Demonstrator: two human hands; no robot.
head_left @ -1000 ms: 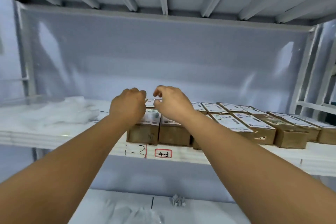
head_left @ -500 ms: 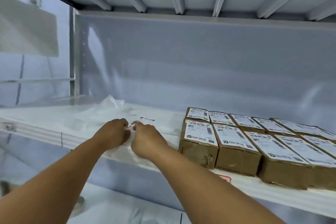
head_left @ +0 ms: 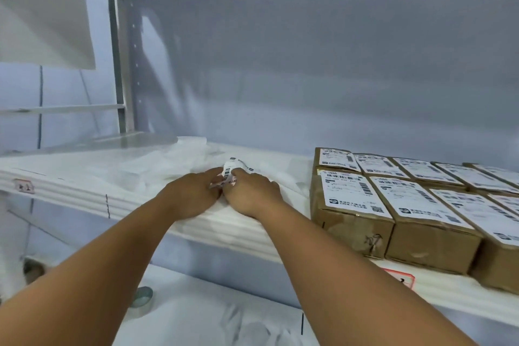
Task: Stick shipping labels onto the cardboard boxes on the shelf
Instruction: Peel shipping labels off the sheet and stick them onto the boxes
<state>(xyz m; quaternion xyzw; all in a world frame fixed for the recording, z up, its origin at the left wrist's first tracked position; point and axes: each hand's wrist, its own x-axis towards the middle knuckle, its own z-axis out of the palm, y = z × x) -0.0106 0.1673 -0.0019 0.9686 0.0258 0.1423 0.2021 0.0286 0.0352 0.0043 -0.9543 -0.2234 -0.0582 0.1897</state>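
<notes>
Shipping label (head_left: 230, 175) pinched between left hand (head_left: 193, 195) and right hand (head_left: 252, 194) above shelf (head_left: 84, 185), likely peeling backing; cardboard boxes (head_left: 393, 222) at right already labelled.

Label (head_left: 229, 171) now up between fingers (head_left: 211, 175)

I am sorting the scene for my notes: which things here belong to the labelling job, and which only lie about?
Job: label, pinched by left hand and right hand; cardboard boxes; shelf.
Lying about: tape roll on the level below; loose white sheets; red-edged tag.
</notes>
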